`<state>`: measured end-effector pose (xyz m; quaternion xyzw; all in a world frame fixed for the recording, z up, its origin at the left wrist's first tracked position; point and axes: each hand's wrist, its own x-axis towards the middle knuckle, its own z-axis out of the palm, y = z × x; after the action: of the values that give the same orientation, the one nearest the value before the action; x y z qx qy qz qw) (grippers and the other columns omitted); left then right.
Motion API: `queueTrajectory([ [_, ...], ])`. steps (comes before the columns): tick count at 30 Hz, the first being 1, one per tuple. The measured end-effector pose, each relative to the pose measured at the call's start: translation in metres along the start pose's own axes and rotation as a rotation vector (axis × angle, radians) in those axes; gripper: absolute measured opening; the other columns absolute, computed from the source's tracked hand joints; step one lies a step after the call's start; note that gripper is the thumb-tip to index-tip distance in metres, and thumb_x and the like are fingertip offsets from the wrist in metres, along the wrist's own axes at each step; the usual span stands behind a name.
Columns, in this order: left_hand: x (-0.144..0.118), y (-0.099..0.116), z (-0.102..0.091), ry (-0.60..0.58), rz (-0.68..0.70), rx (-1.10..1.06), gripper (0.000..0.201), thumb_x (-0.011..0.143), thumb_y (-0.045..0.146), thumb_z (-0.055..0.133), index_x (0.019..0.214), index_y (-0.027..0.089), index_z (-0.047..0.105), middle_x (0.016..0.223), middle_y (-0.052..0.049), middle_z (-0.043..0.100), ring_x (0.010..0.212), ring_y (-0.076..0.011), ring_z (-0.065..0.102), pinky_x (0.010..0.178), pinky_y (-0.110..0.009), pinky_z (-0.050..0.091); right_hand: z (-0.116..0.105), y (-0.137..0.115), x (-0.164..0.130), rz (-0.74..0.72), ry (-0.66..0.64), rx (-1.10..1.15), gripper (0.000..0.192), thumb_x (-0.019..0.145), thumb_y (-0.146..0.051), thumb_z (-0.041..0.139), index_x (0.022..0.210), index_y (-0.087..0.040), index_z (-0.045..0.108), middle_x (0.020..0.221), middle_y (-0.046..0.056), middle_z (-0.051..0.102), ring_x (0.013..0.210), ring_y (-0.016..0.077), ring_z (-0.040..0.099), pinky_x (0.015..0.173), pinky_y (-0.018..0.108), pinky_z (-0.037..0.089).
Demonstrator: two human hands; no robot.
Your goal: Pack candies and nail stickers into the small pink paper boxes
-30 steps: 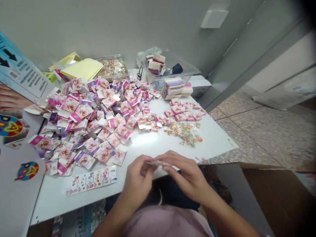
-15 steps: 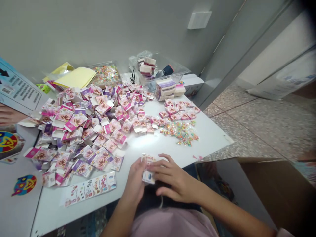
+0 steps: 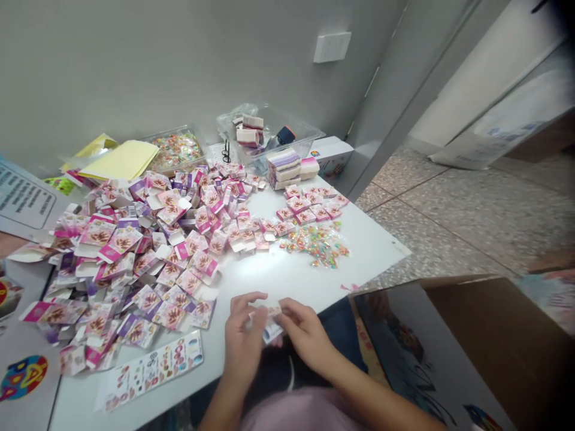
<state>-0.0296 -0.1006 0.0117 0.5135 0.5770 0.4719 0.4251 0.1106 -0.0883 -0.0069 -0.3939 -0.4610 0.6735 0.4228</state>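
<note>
Above the table's front edge, a small printed leaflet (image 3: 272, 330) is held between my two hands. My left hand (image 3: 245, 335) grips its left side with the thumb across the front. My right hand (image 3: 306, 332) pinches its right edge between thumb and fingers. Motion blurs the leaflet, so its folds cannot be made out. To the left lies a long printed leaflet strip (image 3: 155, 370) with rows of small colored pictures. Beyond my hands are small clear packets of colored bits (image 3: 317, 244) and a group of small pink boxes (image 3: 305, 216).
A large heap of small pink and purple boxes (image 3: 173, 257) covers the table's left side. Behind it stand a clear tray of colorful packets (image 3: 175, 149) and a clear bin (image 3: 305, 140). Leaflet stacks (image 3: 284, 169) are beside the bin. An open cardboard box (image 3: 485, 329) stands at right.
My right hand's spread fingers have closed onto the leaflet's right edge. The leaflet has tilted from upright in my hands. The camera view has shifted slightly, moving the table leftward in view.
</note>
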Motion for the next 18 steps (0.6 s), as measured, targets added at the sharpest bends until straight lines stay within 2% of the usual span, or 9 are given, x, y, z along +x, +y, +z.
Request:
queueTrajectory([
  [3, 0.0, 0.002, -0.001, -0.072, 0.066, 0.134, 0.043, 0.097, 0.037, 0.044, 0.064, 0.019, 0.065, 0.117, -0.012, 0.062, 0.116, -0.0269, 0.049, 0.097, -0.042, 0.044, -0.001, 0.0, 0.0, 0.044, -0.004, 0.187, 0.025, 0.085, -0.041, 0.067, 0.091, -0.016, 0.067, 0.066, -0.001, 0.064, 0.051, 0.0119, 0.058, 0.053, 0.025, 0.052],
  [7, -0.008, 0.005, 0.001, -0.153, 0.23, 0.272, 0.031, 0.096, 0.031, 0.043, 0.074, 0.02, 0.061, 0.115, -0.012, 0.057, 0.116, -0.0281, 0.047, 0.098, -0.048, 0.043, -0.003, -0.001, 0.001, 0.07, -0.041, 0.319, 0.022, 0.075, -0.031, 0.076, 0.093, -0.02, 0.072, 0.084, 0.003, 0.07, 0.071, 0.0155, 0.064, 0.065, 0.026, 0.054],
  [10, -0.011, 0.0, 0.0, -0.153, 0.168, 0.255, 0.022, 0.096, 0.032, 0.044, 0.081, 0.022, 0.056, 0.115, -0.012, 0.052, 0.11, -0.0274, 0.05, 0.091, -0.047, 0.048, -0.009, -0.006, -0.001, 0.096, -0.147, 0.387, 0.033, 0.072, -0.033, 0.079, 0.103, -0.023, 0.072, 0.099, 0.006, 0.071, 0.081, 0.0182, 0.066, 0.068, 0.029, 0.054],
  [12, -0.009, -0.005, -0.003, -0.131, 0.108, 0.199, 0.013, 0.096, 0.033, 0.045, 0.096, 0.023, 0.054, 0.12, -0.012, 0.049, 0.112, -0.0267, 0.051, 0.089, -0.045, 0.051, -0.014, -0.01, -0.003, 0.076, -0.222, 0.403, 0.04, 0.075, -0.037, 0.078, 0.112, -0.022, 0.07, 0.109, 0.009, 0.07, 0.094, 0.0211, 0.066, 0.08, 0.034, 0.054],
  [14, -0.006, -0.009, -0.006, -0.101, 0.101, 0.168, 0.017, 0.095, 0.032, 0.046, 0.11, 0.025, 0.048, 0.125, -0.012, 0.047, 0.12, -0.0264, 0.049, 0.094, -0.045, 0.049, -0.018, -0.013, -0.006, 0.061, -0.285, 0.415, 0.046, 0.077, -0.042, 0.077, 0.117, -0.021, 0.068, 0.117, 0.012, 0.066, 0.108, 0.0234, 0.062, 0.092, 0.038, 0.049],
  [16, -0.001, -0.012, -0.009, -0.103, 0.13, 0.19, 0.024, 0.095, 0.03, 0.048, 0.118, 0.025, 0.044, 0.128, -0.012, 0.047, 0.127, -0.0262, 0.045, 0.101, -0.045, 0.045, -0.02, -0.013, -0.009, 0.062, -0.305, 0.417, 0.052, 0.08, -0.044, 0.076, 0.125, -0.023, 0.063, 0.12, 0.012, 0.064, 0.106, 0.022, 0.062, 0.093, 0.038, 0.048],
  [18, 0.003, -0.01, -0.008, -0.171, 0.143, 0.229, 0.029, 0.095, 0.029, 0.048, 0.123, 0.025, 0.043, 0.126, -0.012, 0.049, 0.125, -0.0255, 0.048, 0.101, -0.044, 0.045, -0.02, -0.011, -0.01, 0.043, -0.257, 0.401, 0.056, 0.082, -0.043, 0.074, 0.132, -0.027, 0.056, 0.116, 0.009, 0.065, 0.096, 0.0183, 0.064, 0.087, 0.036, 0.051],
])
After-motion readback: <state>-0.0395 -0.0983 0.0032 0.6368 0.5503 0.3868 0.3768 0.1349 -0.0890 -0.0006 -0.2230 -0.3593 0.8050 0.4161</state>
